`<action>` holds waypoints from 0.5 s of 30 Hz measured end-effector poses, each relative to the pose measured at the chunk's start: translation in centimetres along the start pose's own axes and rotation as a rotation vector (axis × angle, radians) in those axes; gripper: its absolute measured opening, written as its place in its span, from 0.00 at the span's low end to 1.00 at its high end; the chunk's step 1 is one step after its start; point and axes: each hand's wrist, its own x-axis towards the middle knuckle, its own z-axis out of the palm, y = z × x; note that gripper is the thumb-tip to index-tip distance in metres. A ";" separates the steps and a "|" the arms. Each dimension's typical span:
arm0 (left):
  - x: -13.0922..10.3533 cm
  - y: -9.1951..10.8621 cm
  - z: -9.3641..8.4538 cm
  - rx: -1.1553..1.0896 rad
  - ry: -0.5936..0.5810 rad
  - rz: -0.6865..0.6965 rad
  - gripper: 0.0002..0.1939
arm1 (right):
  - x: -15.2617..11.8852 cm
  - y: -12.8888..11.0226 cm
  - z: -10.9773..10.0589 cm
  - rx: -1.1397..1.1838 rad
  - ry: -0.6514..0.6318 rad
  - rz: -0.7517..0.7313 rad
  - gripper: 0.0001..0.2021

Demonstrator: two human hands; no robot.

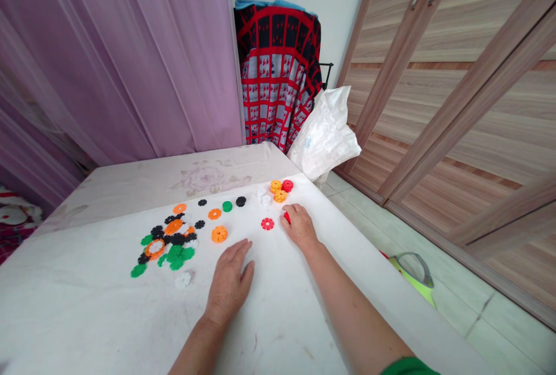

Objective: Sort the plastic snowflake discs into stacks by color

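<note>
My right hand has its fingers closed on a red notched disc, most of which the fingers hide. Just left of it, a single red notched disc lies flat on the white sheet. My left hand rests palm down with its fingers stretched out, holding nothing. The closest piece to its fingertips is a stack of orange discs. Beyond my right hand stand yellow stacks, a red stack and white discs.
Left of my hands lies a mixed pile of black, orange, green and white discs. Green and black stacks stand farther back. A white plastic bag is past the far right corner; a wooden wardrobe lines the right side.
</note>
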 end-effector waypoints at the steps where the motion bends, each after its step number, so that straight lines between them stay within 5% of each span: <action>1: 0.0 0.0 0.0 -0.005 -0.001 -0.002 0.21 | 0.1 -0.1 -0.1 -0.019 -0.015 0.003 0.11; 15: 0.1 0.1 0.2 -0.023 0.018 -0.017 0.20 | 0.6 -0.5 -0.3 -0.113 -0.072 0.046 0.12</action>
